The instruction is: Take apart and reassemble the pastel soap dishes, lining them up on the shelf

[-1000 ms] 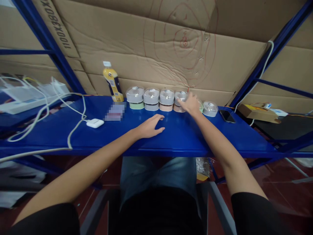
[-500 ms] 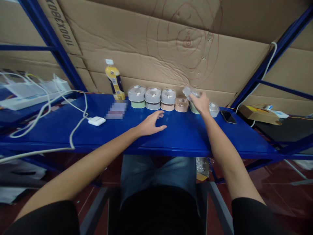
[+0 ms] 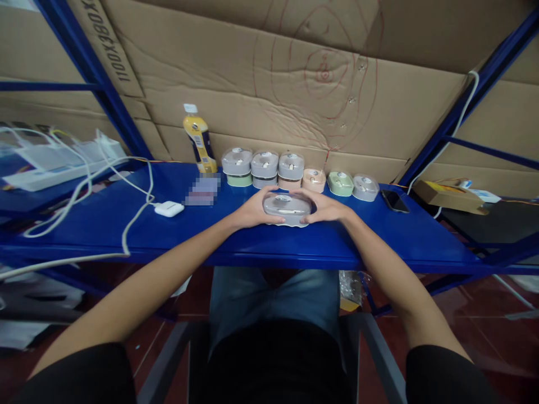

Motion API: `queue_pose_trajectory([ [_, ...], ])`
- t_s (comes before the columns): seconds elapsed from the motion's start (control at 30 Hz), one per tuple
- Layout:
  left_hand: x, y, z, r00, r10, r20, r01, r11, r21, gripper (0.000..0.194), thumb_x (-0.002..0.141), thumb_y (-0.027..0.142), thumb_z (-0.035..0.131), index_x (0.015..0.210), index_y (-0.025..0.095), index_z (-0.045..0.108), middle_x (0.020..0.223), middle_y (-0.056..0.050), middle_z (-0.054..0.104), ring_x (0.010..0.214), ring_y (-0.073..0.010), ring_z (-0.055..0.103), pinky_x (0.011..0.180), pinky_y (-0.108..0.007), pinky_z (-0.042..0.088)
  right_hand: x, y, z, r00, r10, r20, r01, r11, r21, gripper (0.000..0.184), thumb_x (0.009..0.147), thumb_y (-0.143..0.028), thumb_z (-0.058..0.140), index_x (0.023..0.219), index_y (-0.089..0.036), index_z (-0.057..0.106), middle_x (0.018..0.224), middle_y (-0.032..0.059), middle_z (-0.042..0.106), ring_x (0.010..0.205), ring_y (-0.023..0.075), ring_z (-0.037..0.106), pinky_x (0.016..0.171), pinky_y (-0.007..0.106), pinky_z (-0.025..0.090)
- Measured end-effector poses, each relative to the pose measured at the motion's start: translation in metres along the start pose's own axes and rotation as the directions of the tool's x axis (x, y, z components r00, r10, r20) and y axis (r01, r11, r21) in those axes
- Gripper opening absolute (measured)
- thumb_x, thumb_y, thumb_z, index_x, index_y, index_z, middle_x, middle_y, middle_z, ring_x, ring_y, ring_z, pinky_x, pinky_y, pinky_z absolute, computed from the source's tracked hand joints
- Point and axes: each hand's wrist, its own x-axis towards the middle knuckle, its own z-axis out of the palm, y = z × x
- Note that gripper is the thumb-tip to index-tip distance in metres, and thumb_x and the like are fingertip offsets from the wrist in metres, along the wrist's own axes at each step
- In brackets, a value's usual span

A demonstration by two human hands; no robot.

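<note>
Between my two hands, above the front part of the blue table (image 3: 210,235), is a grey container with a clear lid (image 3: 287,205). It has a round sticker on top and a wavy pale lower edge. My left hand (image 3: 254,210) is wrapped round its left end. Around the right end curl the thumb and fingers of my right hand (image 3: 326,207). Just behind stand three stacks of similar containers, with grey ones (image 3: 264,163) on top. Right of them sit a peach container (image 3: 314,180), a green container (image 3: 341,183) and another grey container (image 3: 365,188).
A yellow drink bottle (image 3: 199,138) stands left of the stacks, near a blurred packet (image 3: 202,189). White cables (image 3: 135,216) and a small white case (image 3: 169,209) lie further left. A phone (image 3: 394,200) rests at the right. Cardboard (image 3: 219,73) forms the back wall.
My right hand has brought the grey container from the back row to the front middle, uncovering the green container. My left hand, open before, has closed on its left end.
</note>
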Motion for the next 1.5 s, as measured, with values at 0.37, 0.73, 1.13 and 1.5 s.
queue_pose_trajectory([
  [0.37,-0.002,-0.001,0.009,0.995,0.104,-0.012,-0.102,0.99,0.098,0.123,0.067,0.059,0.104,0.168,0.02,0.043,0.16,-0.023,0.064,0.15,-0.0442,0.062,0.128,-0.064,0.049,0.002,-0.015,0.021,0.963,-0.082,-0.258,0.013,0.965,-0.26,0.089,0.082,-0.074,0.086,0.154,-0.025,0.067,0.149,0.0154,0.075,0.136,0.0416,0.07,0.119,0.062,0.056],
  [0.73,-0.006,0.012,0.008,0.98,0.173,0.101,-0.196,0.928,0.317,0.045,0.101,0.06,0.072,0.128,0.027,0.087,0.156,-0.014,0.06,0.152,-0.0404,0.057,0.135,-0.062,0.042,-0.033,0.015,-0.037,0.881,0.305,-0.362,-0.382,0.91,-0.163,0.066,0.097,-0.067,0.073,0.146,-0.023,0.07,0.122,0.0124,0.082,0.114,0.0369,0.077,0.11,0.06,0.061],
  [1.13,-0.003,-0.033,-0.056,0.994,-0.033,-0.101,0.078,0.874,0.479,0.072,0.096,0.083,0.059,0.118,0.021,0.087,0.127,-0.015,0.065,0.123,-0.0387,0.069,0.122,-0.061,0.052,-0.037,0.01,-0.045,0.916,0.369,-0.156,-0.398,0.884,-0.245,0.082,0.072,-0.052,0.095,0.143,-0.017,0.071,0.144,0.0172,0.077,0.134,0.0429,0.073,0.12,0.058,0.058],
  [1.5,-0.002,-0.03,-0.05,0.985,0.024,-0.169,0.054,0.894,0.445,0.067,0.089,0.086,0.072,0.106,0.021,0.081,0.129,-0.014,0.066,0.124,-0.0378,0.068,0.118,-0.059,0.054,-0.038,0.014,-0.045,0.922,0.367,-0.125,-0.387,0.892,-0.235,0.092,0.07,-0.055,0.098,0.151,-0.022,0.07,0.15,0.0155,0.076,0.137,0.0435,0.072,0.121,0.06,0.059],
])
